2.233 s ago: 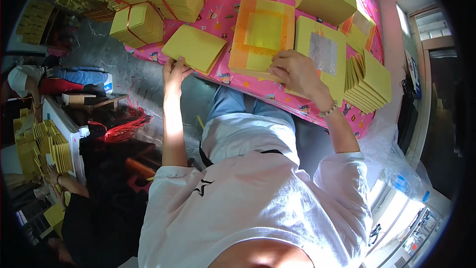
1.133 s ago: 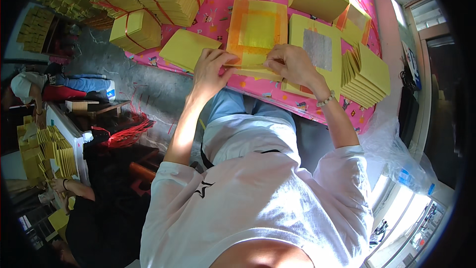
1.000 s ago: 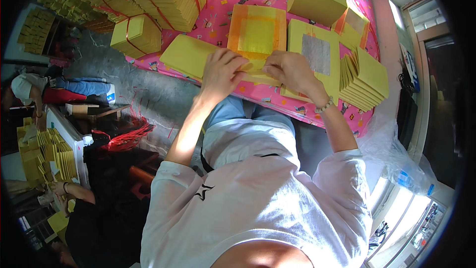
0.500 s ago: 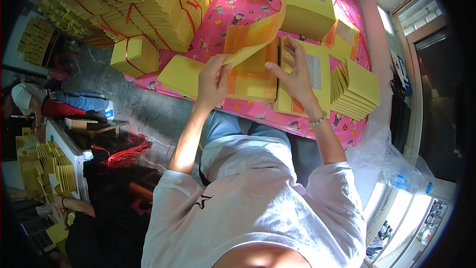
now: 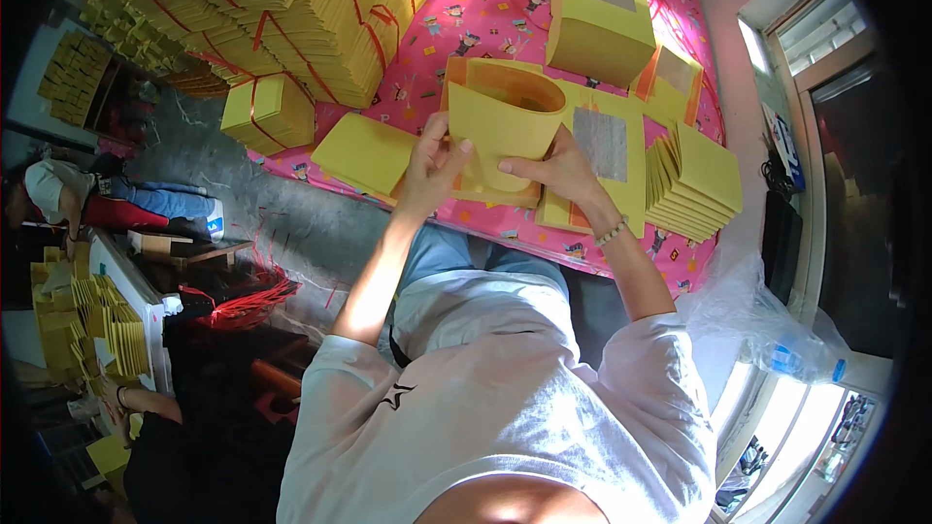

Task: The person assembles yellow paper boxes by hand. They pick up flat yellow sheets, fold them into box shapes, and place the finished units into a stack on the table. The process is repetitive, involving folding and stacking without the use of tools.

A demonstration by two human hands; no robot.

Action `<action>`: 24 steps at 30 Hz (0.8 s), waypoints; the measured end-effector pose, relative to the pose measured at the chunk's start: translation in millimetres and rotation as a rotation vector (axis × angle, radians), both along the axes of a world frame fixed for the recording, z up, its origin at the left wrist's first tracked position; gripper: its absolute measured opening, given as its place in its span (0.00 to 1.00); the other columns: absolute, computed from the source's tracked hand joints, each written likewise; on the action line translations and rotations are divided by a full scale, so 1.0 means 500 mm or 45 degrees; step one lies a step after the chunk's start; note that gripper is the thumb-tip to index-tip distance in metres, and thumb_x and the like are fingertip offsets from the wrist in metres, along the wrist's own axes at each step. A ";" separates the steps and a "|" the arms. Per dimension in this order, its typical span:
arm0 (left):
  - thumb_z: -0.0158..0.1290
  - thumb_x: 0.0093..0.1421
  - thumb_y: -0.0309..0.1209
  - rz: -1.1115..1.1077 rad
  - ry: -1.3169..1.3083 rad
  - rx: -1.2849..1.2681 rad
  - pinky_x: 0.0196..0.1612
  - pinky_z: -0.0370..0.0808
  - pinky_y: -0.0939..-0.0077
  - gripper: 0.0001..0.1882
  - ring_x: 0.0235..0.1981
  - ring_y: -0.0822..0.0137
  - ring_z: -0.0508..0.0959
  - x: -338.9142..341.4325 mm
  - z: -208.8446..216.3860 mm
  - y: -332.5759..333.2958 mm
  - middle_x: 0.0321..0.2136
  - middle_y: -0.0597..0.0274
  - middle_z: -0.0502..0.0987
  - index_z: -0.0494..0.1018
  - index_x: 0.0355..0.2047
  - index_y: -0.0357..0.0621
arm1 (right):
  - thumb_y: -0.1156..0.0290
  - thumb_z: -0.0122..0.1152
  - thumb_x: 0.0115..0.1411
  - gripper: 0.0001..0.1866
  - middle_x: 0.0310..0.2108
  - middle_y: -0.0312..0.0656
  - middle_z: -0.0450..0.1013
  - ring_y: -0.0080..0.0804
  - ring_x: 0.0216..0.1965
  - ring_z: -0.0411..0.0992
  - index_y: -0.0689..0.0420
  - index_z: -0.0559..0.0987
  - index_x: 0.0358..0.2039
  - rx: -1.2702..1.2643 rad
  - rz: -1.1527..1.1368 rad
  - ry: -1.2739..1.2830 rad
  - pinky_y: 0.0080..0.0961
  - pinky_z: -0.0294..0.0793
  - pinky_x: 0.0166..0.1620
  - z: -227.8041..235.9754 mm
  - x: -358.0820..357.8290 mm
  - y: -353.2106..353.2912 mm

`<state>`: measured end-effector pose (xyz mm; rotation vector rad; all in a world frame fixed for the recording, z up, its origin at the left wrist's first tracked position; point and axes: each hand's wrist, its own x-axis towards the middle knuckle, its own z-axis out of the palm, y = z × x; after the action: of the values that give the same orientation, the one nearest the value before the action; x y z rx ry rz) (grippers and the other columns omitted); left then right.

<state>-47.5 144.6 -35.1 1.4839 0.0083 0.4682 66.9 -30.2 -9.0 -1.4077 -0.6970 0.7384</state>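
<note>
A yellow sheet (image 5: 497, 131) with an orange inner side is curled over toward me in a loop. My left hand (image 5: 434, 167) pinches its left edge, thumb in front. At its right edge my right hand (image 5: 563, 170) is closed on it, thumb pressed across the front and the fingers partly hidden behind. Under the loop, more yellow and orange sheet shows on the pink table. Right of my right hand lies a flat yellow piece with a grey rectangle (image 5: 600, 144). To the left of my left hand rests a flat yellow stack (image 5: 364, 153).
Tall bundles of yellow folded paper (image 5: 291, 19) tied with red strips fill the back left. A yellow block (image 5: 600, 19) stands at the back right. Fanned yellow pieces (image 5: 691, 182) lie at the right, near a clear plastic bag (image 5: 767, 320). Other people work at the left.
The sheet's raised flap has come down toward me and bent into a loop. My right hand, open before, has moved left and closed on its right edge.
</note>
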 end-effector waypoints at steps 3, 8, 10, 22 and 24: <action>0.50 0.62 0.23 0.191 -0.135 0.189 0.59 0.63 0.70 0.18 0.57 0.65 0.67 0.016 -0.008 -0.013 0.56 0.55 0.65 0.64 0.52 0.36 | 0.72 0.74 0.48 0.31 0.46 0.37 0.74 0.23 0.47 0.71 0.62 0.71 0.52 0.028 0.032 -0.039 0.23 0.72 0.52 0.000 -0.005 -0.006; 0.50 0.61 0.21 0.092 -0.147 -0.040 0.59 0.63 0.70 0.18 0.55 0.66 0.68 0.020 0.010 -0.026 0.52 0.55 0.67 0.62 0.52 0.35 | 0.71 0.73 0.49 0.31 0.47 0.38 0.74 0.24 0.47 0.71 0.62 0.71 0.53 0.093 -0.006 -0.059 0.23 0.72 0.51 -0.004 -0.015 -0.006; 0.49 0.61 0.20 0.068 -0.111 -0.020 0.58 0.63 0.71 0.16 0.54 0.68 0.68 0.022 0.007 -0.025 0.50 0.56 0.68 0.63 0.50 0.35 | 0.70 0.73 0.49 0.31 0.47 0.39 0.74 0.24 0.47 0.72 0.62 0.71 0.53 0.088 -0.044 -0.114 0.23 0.72 0.51 -0.015 -0.013 -0.007; 0.46 0.64 0.24 -0.065 0.439 -0.431 0.50 0.69 0.75 0.15 0.47 0.71 0.73 0.036 0.057 -0.018 0.45 0.58 0.73 0.65 0.51 0.37 | 0.66 0.68 0.55 0.28 0.45 0.44 0.75 0.27 0.44 0.74 0.66 0.70 0.52 -0.102 -0.201 -0.009 0.24 0.74 0.47 0.011 0.006 0.004; 0.46 0.65 0.26 -0.063 0.477 -0.470 0.50 0.70 0.75 0.16 0.47 0.70 0.74 0.043 0.066 -0.022 0.46 0.58 0.73 0.64 0.52 0.38 | 0.66 0.66 0.56 0.27 0.45 0.44 0.75 0.27 0.44 0.75 0.66 0.71 0.52 -0.093 -0.230 0.081 0.24 0.75 0.46 0.007 0.010 0.005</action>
<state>-26.1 133.4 -1.9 1.1847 0.3366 0.1323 71.7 -27.8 -5.4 -1.4855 -0.4904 0.6689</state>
